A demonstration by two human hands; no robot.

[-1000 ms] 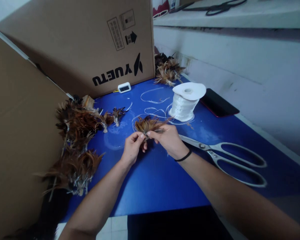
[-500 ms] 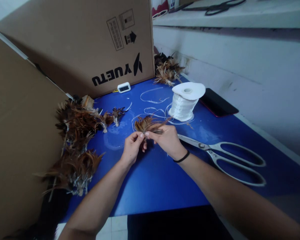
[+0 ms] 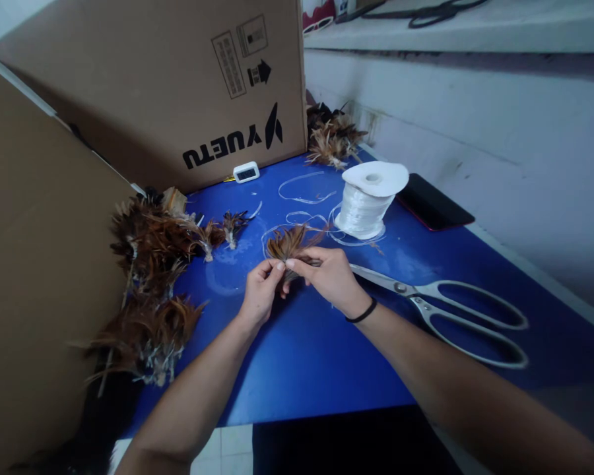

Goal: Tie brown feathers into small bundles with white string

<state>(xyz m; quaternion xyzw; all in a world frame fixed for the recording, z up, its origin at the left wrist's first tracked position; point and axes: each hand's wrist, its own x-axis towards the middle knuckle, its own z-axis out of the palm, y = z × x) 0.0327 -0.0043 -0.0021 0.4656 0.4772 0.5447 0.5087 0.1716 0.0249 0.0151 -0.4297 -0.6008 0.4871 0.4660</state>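
Two hands (image 3: 260, 295) (image 3: 335, 282), fingers (image 3: 299, 268) clamped on feather bunch (image 3: 283, 244); spool (image 3: 393, 177) holds white cord (image 3: 360, 212); box (image 3: 148, 86) contents hidden.

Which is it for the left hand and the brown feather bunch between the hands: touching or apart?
Touching. The head view shows the left hand pinching the base of the feather bunch, with no gap between them.

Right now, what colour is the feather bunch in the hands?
The feather bunch is mostly golden brown, shown in the head view.
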